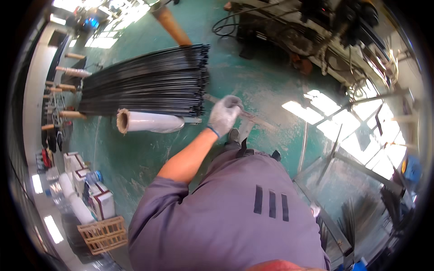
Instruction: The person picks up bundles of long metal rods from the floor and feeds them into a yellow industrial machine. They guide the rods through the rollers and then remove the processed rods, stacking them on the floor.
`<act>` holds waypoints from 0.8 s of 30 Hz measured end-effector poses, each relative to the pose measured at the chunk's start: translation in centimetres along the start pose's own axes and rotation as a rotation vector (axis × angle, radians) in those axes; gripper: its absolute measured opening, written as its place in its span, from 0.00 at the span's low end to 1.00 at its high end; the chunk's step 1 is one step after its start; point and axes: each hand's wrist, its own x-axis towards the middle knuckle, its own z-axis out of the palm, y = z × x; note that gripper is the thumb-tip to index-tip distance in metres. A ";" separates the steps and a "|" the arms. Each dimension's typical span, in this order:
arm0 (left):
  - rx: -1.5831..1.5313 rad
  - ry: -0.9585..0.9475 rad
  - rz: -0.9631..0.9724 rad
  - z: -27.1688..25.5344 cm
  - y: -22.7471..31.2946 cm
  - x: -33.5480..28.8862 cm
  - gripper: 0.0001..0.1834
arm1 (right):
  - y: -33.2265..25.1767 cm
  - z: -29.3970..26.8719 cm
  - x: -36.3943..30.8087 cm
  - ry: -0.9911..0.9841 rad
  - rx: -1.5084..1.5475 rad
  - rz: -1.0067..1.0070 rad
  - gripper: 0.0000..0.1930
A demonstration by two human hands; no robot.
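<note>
My left hand (224, 115), in a grey-white work glove, is held out in front of my body with its fingers curled closed. What it holds, if anything, I cannot make out. Behind it a dull, flat strip (257, 121) runs low across the floor; whether the two touch is unclear. Left of the hand lies a large bundle of long, thin black rods (149, 81), their ends toward me. Beside the bundle is a roll of clear plastic film (153, 122) on a cardboard core. Only a small gloved bit of my right hand (315, 210) shows beside my body, fingers hidden.
A cardboard tube (172, 27) leans beyond the bundle. Machinery with cables (289, 36) stands at the far right. A metal frame (334, 226) with thin dark rods is close on my right. White boxes (101, 201) and a wooden crate (104, 235) sit at the lower left.
</note>
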 end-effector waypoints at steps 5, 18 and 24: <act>0.308 0.568 0.280 -22.1 6.2 -1.4 0.14 | -26.7 1.5 -10.4 -0.147 0.068 -0.809 0.29; 0.856 1.139 0.012 -35.3 7.0 -1.3 0.13 | -67.4 9.5 -67.4 -0.376 -0.327 -1.855 0.37; 0.947 1.163 -0.198 -37.4 7.2 0.4 0.12 | -75.3 19.2 -79.7 -0.339 -0.424 -1.993 0.45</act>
